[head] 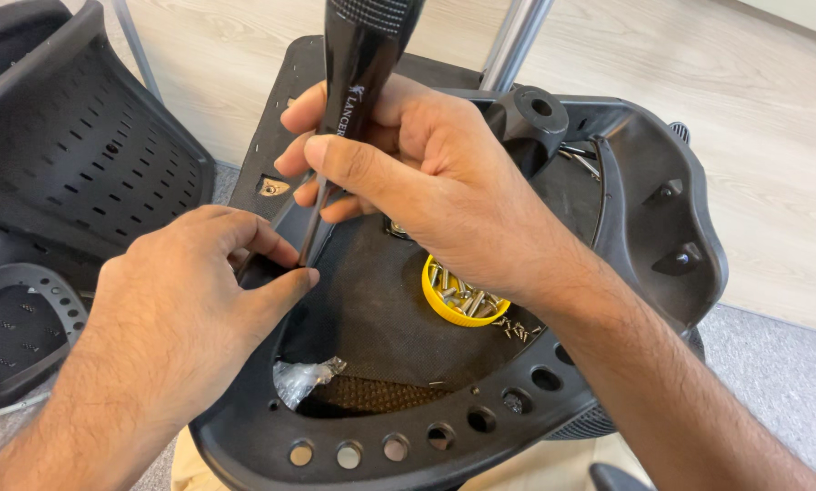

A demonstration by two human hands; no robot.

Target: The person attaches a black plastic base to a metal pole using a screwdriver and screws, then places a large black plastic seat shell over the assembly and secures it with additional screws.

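Driving a screw into the underside of an office chair seat (662,227), by the look of it. Right hand (408,164) is wrapped shut round the black screwdriver (358,64) handle, thumb across the front, and the metal shaft runs down-left to the seat frame. Left hand (180,309) is pinched closed at the tip, thumb and forefinger meeting right where the shaft lands. Can't see the screw itself, fingers cover it.

Tips imo: keep the driver in line w/ the hole, it's leaning a bit now, so cam-out is the risk. Let the left fingers only steady the tip, press down w/ the right, slow turns til the thread bites. Don't go full tight til it's seated straight.

Count, as far as I can see:
- 1 screwdriver
- 1 yellow cap (458,300) used as a screw dish, sitting on the mesh just below the right wrist; too many screws inside to count, plus a few loose screws (512,329) beside it
- 1 small clear plastic bag (300,377) near the front rim
- 7 or so round holes along the front rim
- 1 perforated black chair backrest (71,155) on the floor, off to the left
- 1 chrome tube (517,36) behind the seat
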